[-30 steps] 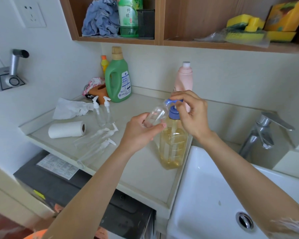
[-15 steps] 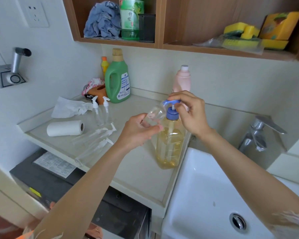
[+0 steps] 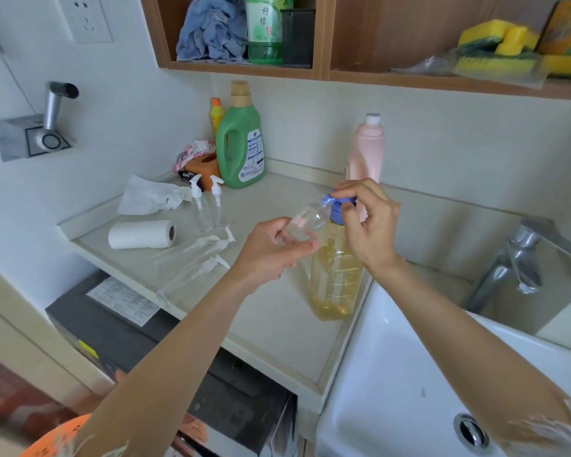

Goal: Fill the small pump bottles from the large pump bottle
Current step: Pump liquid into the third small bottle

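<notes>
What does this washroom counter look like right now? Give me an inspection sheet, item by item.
Surface: pale counter beside a white sink.
Job's things: large pump bottle of amber liquid stands at the counter's sink edge; a clear small bottle is tilted with its mouth at the blue pump spout; two small pump bottles stand upright, two more lie flat.
Clutter: paper roll, crumpled tissue, green detergent jug, pink bottle.
Hands: left hand holds the small bottle; right hand has its fingers on the pump head.
Cables: nothing seen.
Surroundings: faucet, wooden shelf with cloth and sponges, wall socket.
</notes>
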`<state>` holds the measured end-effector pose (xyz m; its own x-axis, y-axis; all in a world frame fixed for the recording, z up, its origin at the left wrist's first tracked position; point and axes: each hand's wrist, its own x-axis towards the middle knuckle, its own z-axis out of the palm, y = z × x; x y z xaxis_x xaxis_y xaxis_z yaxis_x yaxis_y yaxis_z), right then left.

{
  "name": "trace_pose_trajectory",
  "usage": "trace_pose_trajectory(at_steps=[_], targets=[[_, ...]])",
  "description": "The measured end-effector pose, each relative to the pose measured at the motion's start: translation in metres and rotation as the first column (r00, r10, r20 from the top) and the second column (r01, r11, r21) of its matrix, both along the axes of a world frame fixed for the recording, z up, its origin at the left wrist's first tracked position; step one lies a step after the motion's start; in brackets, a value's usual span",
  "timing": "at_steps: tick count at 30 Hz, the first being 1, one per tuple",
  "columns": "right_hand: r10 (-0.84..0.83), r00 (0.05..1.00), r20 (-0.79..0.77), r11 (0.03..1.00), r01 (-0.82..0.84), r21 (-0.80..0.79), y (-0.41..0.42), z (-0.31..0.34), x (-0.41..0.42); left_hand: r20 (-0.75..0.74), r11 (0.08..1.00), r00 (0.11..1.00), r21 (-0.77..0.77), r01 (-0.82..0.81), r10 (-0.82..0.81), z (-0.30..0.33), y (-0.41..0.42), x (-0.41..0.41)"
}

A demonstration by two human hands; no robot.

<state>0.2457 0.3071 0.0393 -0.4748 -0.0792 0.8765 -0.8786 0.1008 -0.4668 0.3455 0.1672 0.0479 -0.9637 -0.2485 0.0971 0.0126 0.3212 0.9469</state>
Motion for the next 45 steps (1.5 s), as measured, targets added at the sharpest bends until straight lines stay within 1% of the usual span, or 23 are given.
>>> trace_pose_trajectory(at_steps=[7,11,14,17,20,25,27,31,35,38,41,45], targets=[[-0.018,1.0,0.003,0.996,0.018,0.085,0.006,0.019,0.001,-0.016,1.0,1.0,0.021,-0.022,0.022,0.006,0.006,-0.001],[-0.009,0.999,0.052,0.992,0.002,0.13,0.01,0.035,-0.004,-0.024,1.0,1.0,0.02,-0.01,0.01,0.008,0.006,-0.003],[-0.002,0.999,0.036,0.989,-0.004,0.146,0.01,0.035,-0.006,-0.037,1.0,0.999,0.029,-0.012,0.013,0.007,0.004,-0.003],[-0.005,0.999,0.035,0.996,0.002,0.092,0.01,0.025,-0.005,-0.06,0.999,0.997,0.025,-0.037,0.038,0.003,0.004,-0.004],[-0.019,1.0,-0.018,1.0,0.019,0.025,0.003,0.015,-0.006,-0.048,0.999,0.998,0.022,-0.042,0.043,0.0,0.004,-0.005],[-0.014,1.0,-0.014,1.0,0.014,0.005,0.001,0.002,-0.002,-0.003,0.997,0.998,0.032,-0.068,0.069,-0.006,0.003,-0.002],[-0.008,1.0,-0.011,1.0,0.009,0.027,0.002,0.002,0.001,0.001,0.997,0.998,0.038,-0.064,0.064,-0.007,0.004,-0.002],[-0.001,0.999,0.047,0.995,-0.004,0.098,0.007,0.014,0.009,-0.019,0.998,0.999,0.048,-0.04,0.041,-0.007,0.006,0.004],[0.06,0.992,0.114,0.982,-0.079,0.172,0.015,0.04,0.007,-0.038,0.994,0.999,0.109,-0.007,0.011,-0.005,0.0,0.004],[0.06,0.993,0.105,0.978,-0.08,0.191,0.015,0.041,0.003,-0.036,0.99,0.999,0.138,0.024,-0.019,-0.005,-0.003,0.003],[0.031,0.996,0.083,0.987,-0.044,0.157,0.013,0.025,0.0,-0.038,0.982,0.998,0.179,0.057,-0.051,-0.01,-0.004,0.0],[0.057,0.991,0.121,0.998,-0.061,0.03,0.006,0.021,0.001,-0.041,0.97,0.997,0.228,0.079,-0.072,-0.01,-0.004,-0.005]])
